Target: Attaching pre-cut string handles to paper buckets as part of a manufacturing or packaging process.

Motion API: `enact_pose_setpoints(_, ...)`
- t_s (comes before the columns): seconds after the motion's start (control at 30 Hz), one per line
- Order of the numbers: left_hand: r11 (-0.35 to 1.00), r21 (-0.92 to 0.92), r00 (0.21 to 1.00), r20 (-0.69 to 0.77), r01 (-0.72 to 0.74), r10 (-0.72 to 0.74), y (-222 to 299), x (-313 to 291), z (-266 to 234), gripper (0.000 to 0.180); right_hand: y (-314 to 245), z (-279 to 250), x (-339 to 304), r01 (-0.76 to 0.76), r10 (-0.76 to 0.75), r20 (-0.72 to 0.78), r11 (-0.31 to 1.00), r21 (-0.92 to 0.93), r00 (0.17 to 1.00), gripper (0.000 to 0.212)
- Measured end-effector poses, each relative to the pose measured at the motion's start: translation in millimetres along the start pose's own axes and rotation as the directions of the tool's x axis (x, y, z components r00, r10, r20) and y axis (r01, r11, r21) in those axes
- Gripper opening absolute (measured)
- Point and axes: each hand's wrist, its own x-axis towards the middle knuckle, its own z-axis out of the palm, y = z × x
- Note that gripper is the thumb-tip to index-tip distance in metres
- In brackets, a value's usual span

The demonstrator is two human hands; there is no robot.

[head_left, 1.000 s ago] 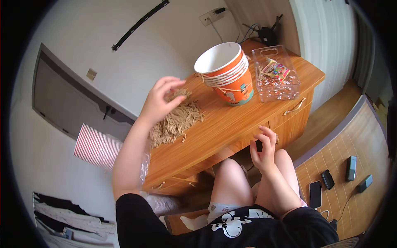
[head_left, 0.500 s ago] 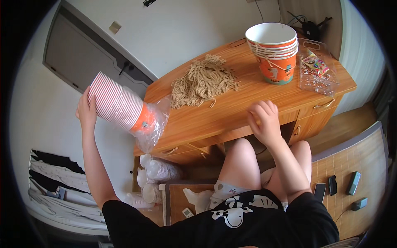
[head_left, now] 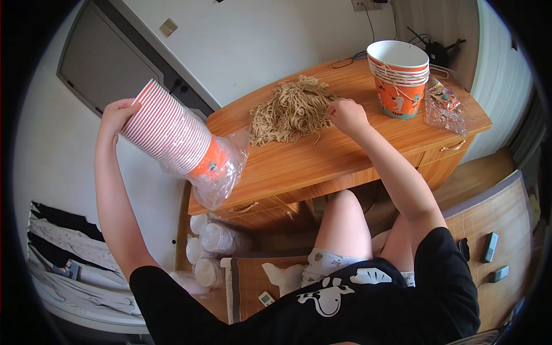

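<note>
A tall nested stack of red-and-white rimmed paper buckets leans across the table's left end, its orange lower part in a clear plastic bag. My left hand is closed on the rim at the stack's upper left end. On the tabletop lies a heap of beige twine. At the heap's right edge is my right hand, fingers curled together; whatever they may pinch is hidden. Beyond it stands a shorter stack of orange paper buckets with twine around the upper rims.
The wooden table has drawers below. At its right end sits a clear plastic tray with a colourful packet; a black router is behind. Bagged white stacks stand on the floor by the table's left side.
My right hand has reached forward and left to the twine's edge. My left hand still grips the bucket stack, which has tilted a little more upright. The view has shifted slightly.
</note>
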Motion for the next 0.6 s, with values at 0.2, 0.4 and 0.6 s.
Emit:
enact_pose_setpoints(0.2, 0.992, 0.113, 0.993, -0.103, -0.051, 0.062, 7.6, -1.3, -1.5, 0.041, -8.3, 11.9, 8.9, 0.026, -0.002, 0.16, 0.989, -0.145, 0.987, 0.014)
enact_pose_setpoints(0.4, 0.99, 0.026, 0.981, -0.135, -0.137, 0.139, 9.8, -4.3, -16.4, 0.04, -7.6, 25.5, 9.3, 0.062, -0.036, 0.088, 0.948, -0.311, 0.995, 0.016)
enact_pose_setpoints(0.6, 0.956, 0.062, 0.876, -0.387, -0.286, 0.287, 43.6, -12.0, -19.1, 0.025, -11.5, 1.8, -3.8, 0.069, -0.071, -0.005, 0.987, -0.144, 0.997, 0.013)
